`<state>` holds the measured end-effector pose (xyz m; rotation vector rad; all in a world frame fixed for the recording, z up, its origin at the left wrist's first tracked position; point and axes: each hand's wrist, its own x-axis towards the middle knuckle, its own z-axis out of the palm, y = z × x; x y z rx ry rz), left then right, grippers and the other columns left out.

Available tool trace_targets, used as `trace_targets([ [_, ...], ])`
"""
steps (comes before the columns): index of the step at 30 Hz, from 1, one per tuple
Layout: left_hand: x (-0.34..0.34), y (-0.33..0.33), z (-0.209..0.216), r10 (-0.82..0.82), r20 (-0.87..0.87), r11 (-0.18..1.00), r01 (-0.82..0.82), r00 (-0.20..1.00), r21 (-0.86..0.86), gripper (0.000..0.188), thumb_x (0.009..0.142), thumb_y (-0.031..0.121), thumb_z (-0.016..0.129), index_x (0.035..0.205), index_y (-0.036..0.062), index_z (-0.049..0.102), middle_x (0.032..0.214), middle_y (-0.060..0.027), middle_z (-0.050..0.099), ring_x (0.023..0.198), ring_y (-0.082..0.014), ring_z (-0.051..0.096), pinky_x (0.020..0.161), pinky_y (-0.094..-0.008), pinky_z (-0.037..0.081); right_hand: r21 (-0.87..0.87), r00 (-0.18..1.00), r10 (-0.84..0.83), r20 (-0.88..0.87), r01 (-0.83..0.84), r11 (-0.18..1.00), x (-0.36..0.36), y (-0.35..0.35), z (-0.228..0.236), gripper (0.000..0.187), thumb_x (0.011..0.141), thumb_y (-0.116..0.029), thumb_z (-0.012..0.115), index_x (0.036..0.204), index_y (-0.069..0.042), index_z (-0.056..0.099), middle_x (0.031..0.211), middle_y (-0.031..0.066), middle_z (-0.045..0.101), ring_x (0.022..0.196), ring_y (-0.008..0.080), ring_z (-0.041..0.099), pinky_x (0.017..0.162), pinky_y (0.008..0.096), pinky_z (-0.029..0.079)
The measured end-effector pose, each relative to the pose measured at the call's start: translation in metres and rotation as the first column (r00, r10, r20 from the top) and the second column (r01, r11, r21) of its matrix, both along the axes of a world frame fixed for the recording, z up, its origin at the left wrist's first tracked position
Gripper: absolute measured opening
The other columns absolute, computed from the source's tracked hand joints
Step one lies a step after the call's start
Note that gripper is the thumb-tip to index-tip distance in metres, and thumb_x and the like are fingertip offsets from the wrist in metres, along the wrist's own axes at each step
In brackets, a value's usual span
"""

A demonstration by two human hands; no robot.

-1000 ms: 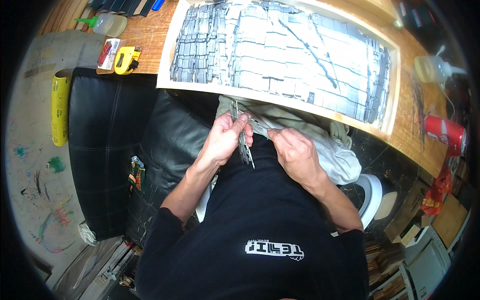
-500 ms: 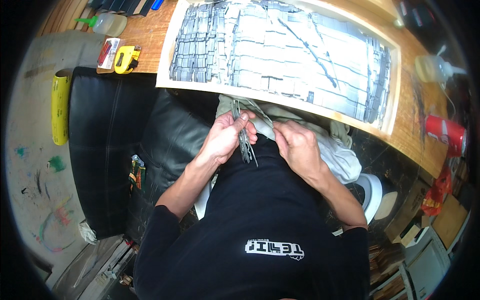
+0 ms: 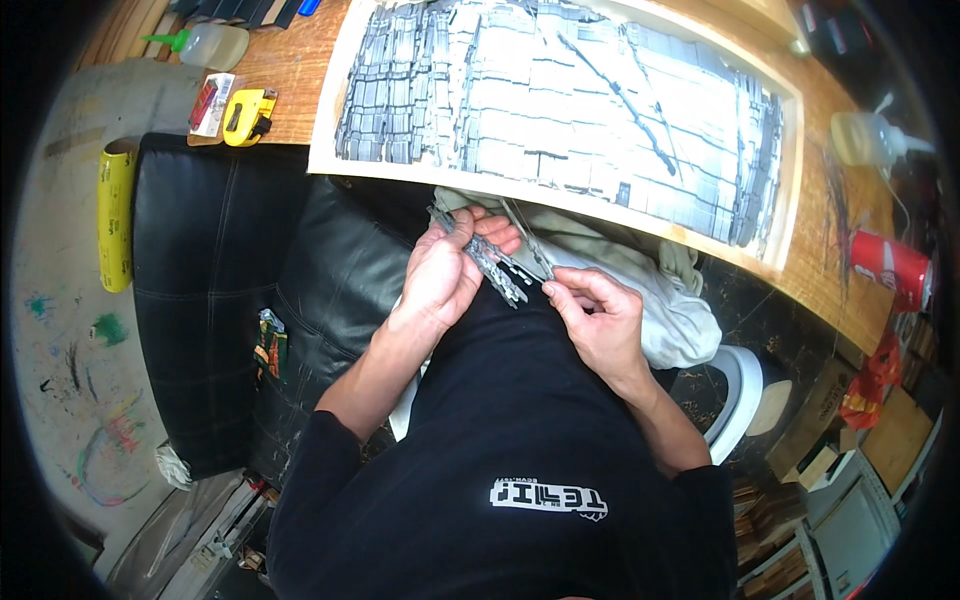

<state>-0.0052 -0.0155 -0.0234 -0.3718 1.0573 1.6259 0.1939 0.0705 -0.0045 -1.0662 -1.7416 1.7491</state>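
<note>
My left hand [image 3: 438, 278] grips a bundle of thin, dark grey strips [image 3: 492, 268] between thumb and fingers, held slantwise above my lap. A single slim grey strip [image 3: 533, 245] is pinched by thumb and forefinger of my right hand [image 3: 603, 318], its far end pointing up and left, close beside the bundle. Just beyond both hands lies a shallow pale wooden frame [image 3: 327, 120]. Inside it, rows of grey and black strips [image 3: 385, 95] cover the panel; glare washes out its middle. Two longer dark strips [image 3: 625, 85] lie slantwise on top.
On the wooden table [image 3: 290, 95] sit a yellow tape measure [image 3: 248, 117], a green-tipped bottle [image 3: 215, 46], another squeeze bottle [image 3: 868, 137] and a red can [image 3: 890, 268]. A black padded seat [image 3: 200, 300] and a yellow roll [image 3: 116, 215] are at left.
The bundle in my left hand has tilted from nearly upright to slanting, and my left fingers have opened out somewhat. My right hand has moved slightly down, with its strip now showing more clearly.
</note>
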Motion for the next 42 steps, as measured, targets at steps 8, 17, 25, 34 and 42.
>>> trace_targets([
  [8,0.001,-0.003,0.008,0.034,-0.016,0.999,-0.033,0.999,0.03,0.022,0.115,0.018,0.046,0.122,-0.002,0.053,0.117,-0.0225,0.066,0.114,-0.0362,0.069,0.108,-0.0552,0.057,-0.213,0.999,0.034,0.006,-0.032,0.977,-0.002,0.004,-0.007,0.019,0.094,0.0,0.079,0.112,0.006,0.077,0.096,0.0131,0.08,0.082,0.0137,0.076,0.075,0.0277,0.063],
  [17,0.012,-0.004,0.011,0.132,-0.112,0.99,-0.126,0.985,0.063,0.024,0.115,0.019,0.046,0.127,-0.0021,0.049,0.121,-0.0249,0.066,0.115,-0.0371,0.07,0.108,-0.0535,0.057,-0.287,0.991,0.128,0.045,-0.11,0.952,-0.006,0.011,-0.006,0.024,0.096,-0.002,0.078,0.116,0.008,0.075,0.096,0.0129,0.079,0.082,0.0135,0.076,0.076,0.0262,0.062],
  [25,-0.014,-0.014,0.003,-0.187,-0.164,0.97,0.209,0.968,0.124,0.025,0.114,0.022,0.051,0.123,-0.0015,0.056,0.119,-0.0263,0.072,0.113,-0.0378,0.074,0.102,-0.0509,0.061,-0.469,0.98,0.176,0.094,-0.113,0.876,-0.008,0.037,-0.001,0.029,0.094,0.0,0.079,0.119,0.013,0.071,0.098,0.0167,0.078,0.081,0.0169,0.077,0.075,0.0277,0.065],
  [34,-0.036,-0.022,0.003,-0.432,-0.226,0.888,0.456,0.873,0.063,0.028,0.113,0.019,0.053,0.126,-0.0047,0.059,0.118,-0.0307,0.072,0.105,-0.037,0.077,0.095,-0.0486,0.065,-0.625,0.983,0.181,0.038,-0.118,0.772,0.002,0.045,-0.01,0.034,0.095,0.0,0.078,0.123,0.015,0.068,0.098,0.0183,0.078,0.083,0.0191,0.078,0.075,0.029,0.066],
  [42,-0.051,-0.029,0.01,-0.545,-0.32,0.819,0.573,0.775,-0.006,0.027,0.112,0.019,0.056,0.124,-0.0041,0.06,0.105,-0.0208,0.076,0.089,-0.0268,0.078,0.08,-0.038,0.065,-0.678,0.961,0.267,0.067,-0.152,0.719,0.008,0.062,-0.007,0.032,0.095,-0.002,0.078,0.122,0.013,0.069,0.098,0.018,0.078,0.083,0.0203,0.078,0.077,0.031,0.067],
])
